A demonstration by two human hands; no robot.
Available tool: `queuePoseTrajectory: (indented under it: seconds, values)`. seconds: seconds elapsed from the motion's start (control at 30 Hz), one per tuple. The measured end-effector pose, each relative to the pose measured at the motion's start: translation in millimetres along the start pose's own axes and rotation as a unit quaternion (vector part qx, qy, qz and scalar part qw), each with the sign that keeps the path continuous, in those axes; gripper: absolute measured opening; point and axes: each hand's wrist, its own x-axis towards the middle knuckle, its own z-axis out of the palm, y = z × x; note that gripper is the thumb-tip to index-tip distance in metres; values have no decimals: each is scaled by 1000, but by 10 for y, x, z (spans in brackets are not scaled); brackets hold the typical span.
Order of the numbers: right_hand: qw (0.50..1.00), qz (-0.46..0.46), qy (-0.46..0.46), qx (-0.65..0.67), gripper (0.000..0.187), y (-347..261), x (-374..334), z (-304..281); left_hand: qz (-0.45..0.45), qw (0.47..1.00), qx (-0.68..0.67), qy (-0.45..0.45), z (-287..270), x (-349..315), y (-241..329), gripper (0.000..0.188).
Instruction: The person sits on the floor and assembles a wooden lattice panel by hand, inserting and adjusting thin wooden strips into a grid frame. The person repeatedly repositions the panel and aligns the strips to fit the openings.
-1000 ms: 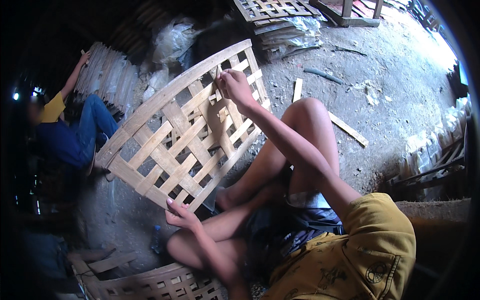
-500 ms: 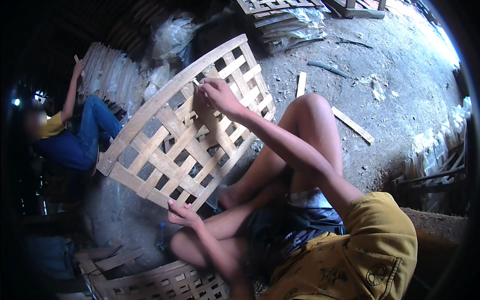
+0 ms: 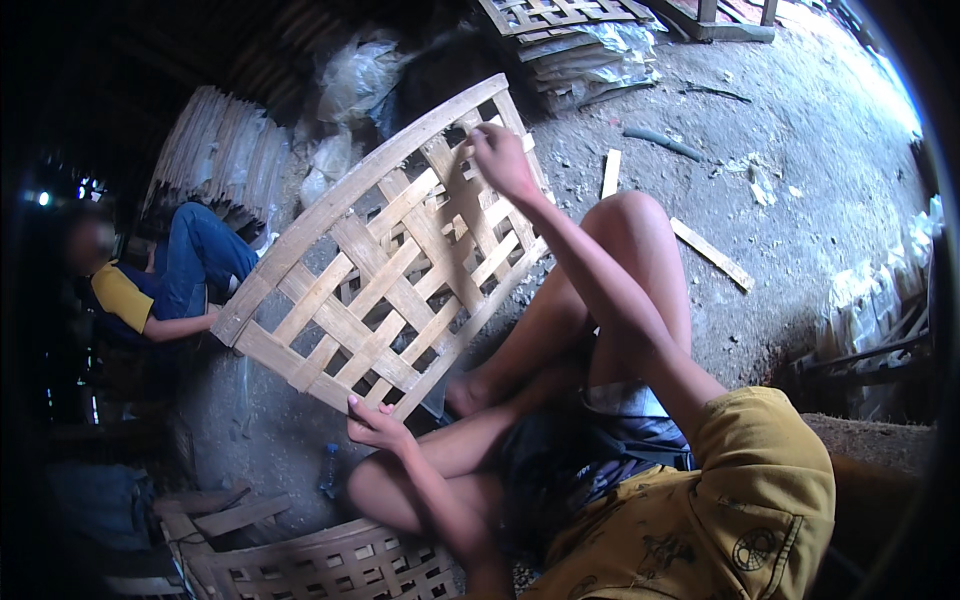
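Observation:
A woven panel of flat bamboo-like strips (image 3: 365, 252), with a curved rim along its far side, is tilted up before me over my bent legs. My left hand (image 3: 378, 426) grips its near lower edge, thumb over the strips. Near the panel's far right end, my right hand (image 3: 503, 165) is closed, fingertips together against the weave just inside the rim. Whatever those fingers pinch is hidden from view. Between the crossed strips are open square gaps, and the right arm's shadow falls across them.
Another woven piece (image 3: 300, 545) lies at the bottom, beside loose slats (image 3: 240, 515). A co-worker in blue jeans (image 3: 205, 250) sits at left near a stack of panels (image 3: 225, 150). On the ground are wooden slats (image 3: 712, 256) and a dark tube (image 3: 662, 143). Plastic-covered panels (image 3: 590, 60) stand behind.
My right hand has moved right along the rim toward the panel's far end. The panel has shifted slightly right in view, my left hand still on it. The co-worker's raised arm has come down.

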Motion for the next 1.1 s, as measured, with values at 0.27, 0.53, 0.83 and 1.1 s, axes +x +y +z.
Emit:
queuePoseTrajectory:
  seconds: [0.27, 0.53, 0.83, 1.1]
  values:
    - [998, 42, -8, 52, 34, -32, -46, -13, 4, 1000, 15, -2, -51, 6, -82, 58]
    - [999, -45, -10, -27, 23, -403, -385, 134, 0, 1000, 13, 10, -16, -10, -31, 60]
    - [963, -232, -78, -116, 13, -550, -576, 250, -4, 1000, 8, 8, 2, -25, 14, 60]
    - [972, -111, -62, -200, 18, -146, -170, -96, -6, 1000, 18, 5, 29, -31, 62, 58]
